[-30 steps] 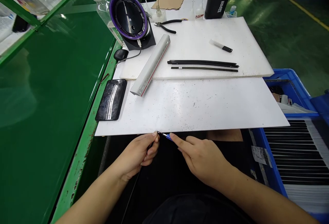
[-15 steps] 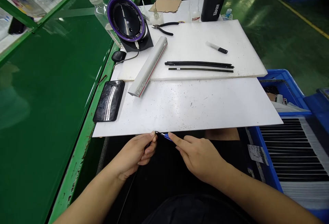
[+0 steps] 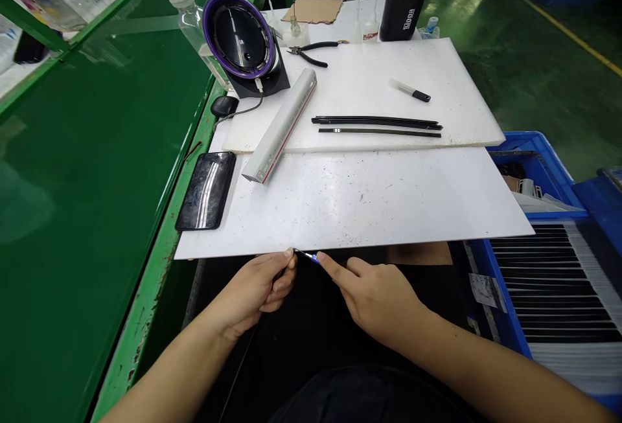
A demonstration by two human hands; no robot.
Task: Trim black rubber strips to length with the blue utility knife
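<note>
Just below the front edge of the white board, my left hand (image 3: 262, 287) is closed in a pinch on the end of a thin black strip (image 3: 243, 365). The strip trails downward past my wrist over dark clothing. My right hand (image 3: 376, 290) is closed round a slim blue-handled tool (image 3: 315, 258), with the index finger stretched along it. Its narrow metal tip points left and meets the strip's end at my left fingertips. Most of the handle is hidden in my palm.
On the white board (image 3: 340, 203) are a phone (image 3: 207, 190), a long grey box (image 3: 282, 128), black strips (image 3: 376, 122), a capped knife (image 3: 411, 90) and cutting pliers (image 3: 313, 52). Behind stand a purple-rimmed fan (image 3: 239, 34) and a black bottle (image 3: 405, 8). Blue crates (image 3: 510, 287) flank the right side.
My right hand has shifted and turned slightly, and the blue-handled tool's angle differs a little, with less of its handle showing. My left hand stays in place.
</note>
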